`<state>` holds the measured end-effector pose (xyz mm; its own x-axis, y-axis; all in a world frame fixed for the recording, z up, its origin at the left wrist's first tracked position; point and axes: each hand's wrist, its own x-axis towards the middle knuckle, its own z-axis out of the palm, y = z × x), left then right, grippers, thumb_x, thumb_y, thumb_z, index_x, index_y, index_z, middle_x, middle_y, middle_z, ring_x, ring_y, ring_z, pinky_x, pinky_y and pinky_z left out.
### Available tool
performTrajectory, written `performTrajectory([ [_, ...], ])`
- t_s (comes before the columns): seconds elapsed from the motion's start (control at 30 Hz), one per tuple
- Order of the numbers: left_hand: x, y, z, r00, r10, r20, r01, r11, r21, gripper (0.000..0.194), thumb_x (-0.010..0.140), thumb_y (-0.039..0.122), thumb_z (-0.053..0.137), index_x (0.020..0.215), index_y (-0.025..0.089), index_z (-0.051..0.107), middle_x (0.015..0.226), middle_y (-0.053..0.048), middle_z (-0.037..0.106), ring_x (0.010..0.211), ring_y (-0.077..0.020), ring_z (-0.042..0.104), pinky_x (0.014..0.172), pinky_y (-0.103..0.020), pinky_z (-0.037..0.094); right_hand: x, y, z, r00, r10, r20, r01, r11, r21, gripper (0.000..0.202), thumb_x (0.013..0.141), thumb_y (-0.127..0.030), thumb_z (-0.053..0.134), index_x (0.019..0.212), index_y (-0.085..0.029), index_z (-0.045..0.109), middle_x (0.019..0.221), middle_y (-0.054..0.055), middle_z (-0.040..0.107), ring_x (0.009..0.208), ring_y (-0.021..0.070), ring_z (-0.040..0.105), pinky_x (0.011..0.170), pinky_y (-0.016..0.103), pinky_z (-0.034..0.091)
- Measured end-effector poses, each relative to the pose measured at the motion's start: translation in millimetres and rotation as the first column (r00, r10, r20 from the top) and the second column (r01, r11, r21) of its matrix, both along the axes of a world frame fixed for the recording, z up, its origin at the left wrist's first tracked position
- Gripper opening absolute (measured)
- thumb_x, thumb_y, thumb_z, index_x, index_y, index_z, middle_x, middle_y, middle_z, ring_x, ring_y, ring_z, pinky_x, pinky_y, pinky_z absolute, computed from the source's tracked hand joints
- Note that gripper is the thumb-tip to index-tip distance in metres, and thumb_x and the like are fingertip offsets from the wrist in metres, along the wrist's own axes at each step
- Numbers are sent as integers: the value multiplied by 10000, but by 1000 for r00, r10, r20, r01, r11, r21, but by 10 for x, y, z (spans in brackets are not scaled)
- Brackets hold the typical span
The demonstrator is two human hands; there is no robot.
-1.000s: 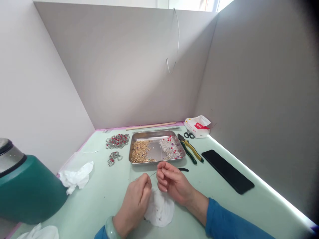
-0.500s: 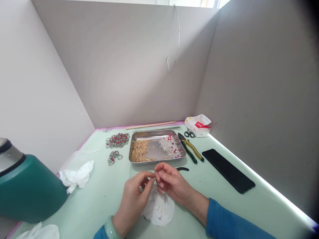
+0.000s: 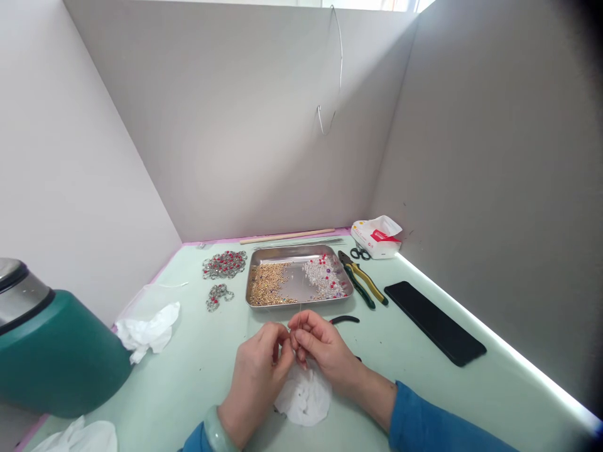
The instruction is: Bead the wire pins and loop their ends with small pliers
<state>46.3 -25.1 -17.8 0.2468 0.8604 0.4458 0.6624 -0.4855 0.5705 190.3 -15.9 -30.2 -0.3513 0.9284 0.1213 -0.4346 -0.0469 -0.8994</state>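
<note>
My left hand, with a pale green bangle at its wrist, has thumb and index finger pinched together; what they hold is too small to make out. Touching it on the right, my right hand pinches a thin wire that sticks up above the fingers. Beneath both hands lies a crumpled white tissue. Just beyond them is a metal tray with gold beads on the left and clear, red and purple beads on the right.
Green-and-yellow pliers, small scissors, a tissue pack and a black phone lie right. Left are beaded chain piles, crumpled tissue and a large green bottle. A wooden stick lies behind the tray.
My left hand has turned slightly, its fingers drawn closer together against my right hand. The whole view has shifted slightly.
</note>
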Motion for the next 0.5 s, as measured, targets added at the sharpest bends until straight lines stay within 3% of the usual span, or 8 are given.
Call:
performTrajectory([
  [0.37,5,-4,-11,995,-37,-92,48,992,120,105,820,133,438,748,208,456,655,8,542,552,-124,510,522,-231,369,-50,-48,17,998,-67,-1,67,997,-45,229,798,-358,601,905,-173,518,599,-49,484,500,78,420,492,224,350],
  [0.5,78,-76,-37,979,-91,-184,126,974,188,134,777,92,447,714,209,463,635,0,542,561,-141,515,538,-249,368,-26,9,27,985,-131,-111,124,990,-67,167,824,-292,578,934,-178,524,649,-43,467,528,71,396,512,216,331],
])
